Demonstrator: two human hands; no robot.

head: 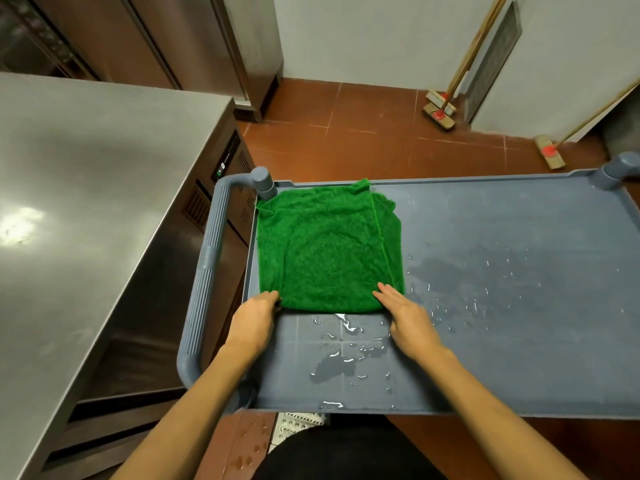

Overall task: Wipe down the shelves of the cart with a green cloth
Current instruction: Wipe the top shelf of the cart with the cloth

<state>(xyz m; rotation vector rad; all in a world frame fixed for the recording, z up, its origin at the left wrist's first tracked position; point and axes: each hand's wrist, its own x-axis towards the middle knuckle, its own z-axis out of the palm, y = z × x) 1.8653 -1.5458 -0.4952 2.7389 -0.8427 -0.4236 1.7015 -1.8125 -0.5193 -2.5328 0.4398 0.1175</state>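
Cart [502,237]: grey-blue plastic, seen from above; its top shelf was a shallow tray with a raised rim.
Green cloth [329,247]: lay spread flat on the cart's top shelf, at the shelf's left end, its far edge against the far rim. A narrow strip along its right side was folded over.
Left hand [254,315]: rested at the cloth's near left corner, just inside the cart's left rim. The fingers were bent down onto the fabric edge, with their tips hidden. I cannot tell whether they pinched the cloth or only pressed it.
Right hand [407,317]: was released and grasped nothing. Its fingers [389,294] were straight and laid flat on the cloth's near right corner, and the palm was over the cart shelf.
Water [334,363]: a puddle and scattered drops sat on the cart shelf, between the hands and the near rim. More drops lay to the right of the cloth.
Cart handle [204,278]: a ribbed grey bar curving round the cart's left end.
Steel counter [86,202]: stood to the left of the cart, close beside the handle.
Brooms [440,112]: two leaned against the white wall beyond the cart's far side, their heads on the red floor tiles. A third broom [550,155] lay near the cart's far right corner.
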